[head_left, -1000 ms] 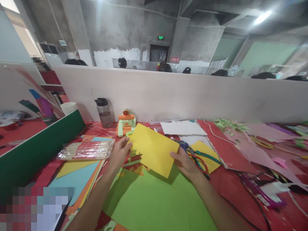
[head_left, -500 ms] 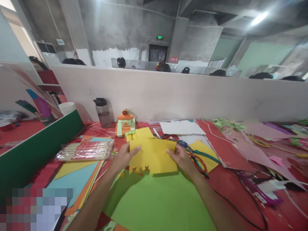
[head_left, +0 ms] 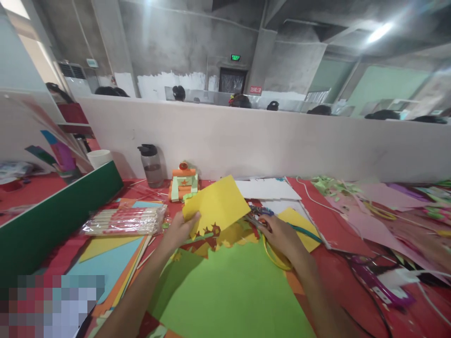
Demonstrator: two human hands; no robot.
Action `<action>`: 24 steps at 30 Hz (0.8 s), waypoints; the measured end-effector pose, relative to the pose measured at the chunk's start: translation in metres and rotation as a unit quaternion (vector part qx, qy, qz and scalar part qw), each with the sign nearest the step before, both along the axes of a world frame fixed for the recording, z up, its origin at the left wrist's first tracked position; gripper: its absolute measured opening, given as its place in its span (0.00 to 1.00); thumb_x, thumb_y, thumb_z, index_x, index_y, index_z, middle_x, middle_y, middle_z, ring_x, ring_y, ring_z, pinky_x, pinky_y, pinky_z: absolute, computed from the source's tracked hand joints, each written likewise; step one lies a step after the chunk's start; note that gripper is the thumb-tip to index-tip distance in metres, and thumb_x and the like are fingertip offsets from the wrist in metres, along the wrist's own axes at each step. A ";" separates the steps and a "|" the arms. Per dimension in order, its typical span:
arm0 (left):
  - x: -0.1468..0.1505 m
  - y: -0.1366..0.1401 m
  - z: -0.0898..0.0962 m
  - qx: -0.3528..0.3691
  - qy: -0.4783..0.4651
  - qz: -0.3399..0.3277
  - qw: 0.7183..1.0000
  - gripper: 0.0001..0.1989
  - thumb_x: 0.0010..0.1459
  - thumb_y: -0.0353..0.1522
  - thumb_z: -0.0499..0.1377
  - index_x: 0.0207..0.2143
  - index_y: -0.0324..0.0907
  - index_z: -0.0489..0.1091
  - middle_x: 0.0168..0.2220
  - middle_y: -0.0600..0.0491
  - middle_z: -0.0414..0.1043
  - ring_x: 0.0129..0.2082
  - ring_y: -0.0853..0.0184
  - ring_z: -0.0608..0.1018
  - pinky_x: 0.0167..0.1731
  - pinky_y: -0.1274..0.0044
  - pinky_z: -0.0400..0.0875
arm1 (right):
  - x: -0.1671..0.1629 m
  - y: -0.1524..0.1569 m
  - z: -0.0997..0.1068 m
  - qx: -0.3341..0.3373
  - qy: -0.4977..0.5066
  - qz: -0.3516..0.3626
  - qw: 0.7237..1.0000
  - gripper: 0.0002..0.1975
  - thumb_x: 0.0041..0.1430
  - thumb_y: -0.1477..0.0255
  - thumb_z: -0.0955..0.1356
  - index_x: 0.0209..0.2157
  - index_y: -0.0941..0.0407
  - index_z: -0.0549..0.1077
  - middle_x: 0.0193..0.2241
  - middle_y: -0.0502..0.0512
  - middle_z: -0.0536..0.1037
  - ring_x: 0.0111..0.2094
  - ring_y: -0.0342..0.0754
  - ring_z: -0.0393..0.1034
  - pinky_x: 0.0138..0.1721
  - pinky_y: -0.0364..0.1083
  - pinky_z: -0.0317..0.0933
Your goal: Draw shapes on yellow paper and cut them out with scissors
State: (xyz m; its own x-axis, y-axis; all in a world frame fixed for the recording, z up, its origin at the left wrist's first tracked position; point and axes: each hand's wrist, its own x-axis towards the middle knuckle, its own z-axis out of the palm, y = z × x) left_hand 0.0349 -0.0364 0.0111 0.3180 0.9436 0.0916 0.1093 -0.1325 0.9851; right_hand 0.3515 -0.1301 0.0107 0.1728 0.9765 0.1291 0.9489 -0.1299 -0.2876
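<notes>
Pinched in my left hand [head_left: 182, 229] is a yellow paper sheet [head_left: 216, 204], tilted up toward the right, with star-shaped holes along its lower edge. My right hand [head_left: 280, 234] is closed on a pair of scissors [head_left: 257, 222]; their blades point left, close to the sheet's right corner, and my fingers hide most of the handles. Whether the blades touch the paper I cannot tell. Below both hands lies a large green sheet [head_left: 232, 286]. Yellow scraps [head_left: 236, 234] lie at its far edge. A yellow loop [head_left: 276, 256] shows beside my right wrist.
An orange and pale green paper model [head_left: 183, 183] and a water bottle [head_left: 151, 166] stand by the white partition [head_left: 246, 136]. Wrapped sticks [head_left: 123, 220] and coloured paper [head_left: 112, 256] lie left. A purple power strip [head_left: 382, 284] with cables is on the right.
My right hand has let go of the yellow sheet and taken hold of the scissors. The sheet, now only in my left hand, has tilted up on its right side.
</notes>
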 end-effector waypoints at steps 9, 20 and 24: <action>0.012 -0.011 0.000 -0.075 -0.071 0.036 0.994 0.23 0.55 0.53 0.61 0.37 0.42 0.72 0.24 0.55 0.73 0.21 0.68 0.73 0.17 0.80 0.61 | 0.011 -0.025 0.005 -0.165 -0.082 -0.062 0.981 0.28 0.56 0.68 0.69 0.60 0.47 0.69 0.48 0.61 0.79 0.48 0.63 0.74 0.38 0.51 0.61; 0.014 -0.013 -0.004 -0.065 -0.071 0.025 0.995 0.21 0.56 0.49 0.59 0.21 0.43 0.62 0.11 0.60 0.60 0.13 0.72 0.62 0.17 0.80 0.55 | 0.018 -0.020 0.008 -0.111 -0.042 -0.015 0.993 0.22 0.56 0.71 0.66 0.54 0.49 0.71 0.43 0.58 0.80 0.41 0.58 0.76 0.31 0.45 0.57; 0.014 -0.014 0.003 -0.053 -0.078 0.017 0.995 0.24 0.55 0.51 0.59 0.19 0.43 0.64 0.13 0.56 0.64 0.14 0.72 0.64 0.18 0.79 0.57 | 0.006 -0.015 0.016 -0.063 0.051 -0.028 0.996 0.19 0.58 0.63 0.66 0.51 0.49 0.69 0.29 0.52 0.77 0.29 0.53 0.73 0.27 0.45 0.57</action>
State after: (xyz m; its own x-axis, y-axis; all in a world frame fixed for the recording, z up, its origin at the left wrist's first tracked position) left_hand 0.0493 -0.0508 0.0141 0.2752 0.9607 0.0357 -0.0431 -0.0248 0.9988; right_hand 0.3571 -0.1454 0.0265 0.2329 0.9724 -0.0143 0.9059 -0.2223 -0.3605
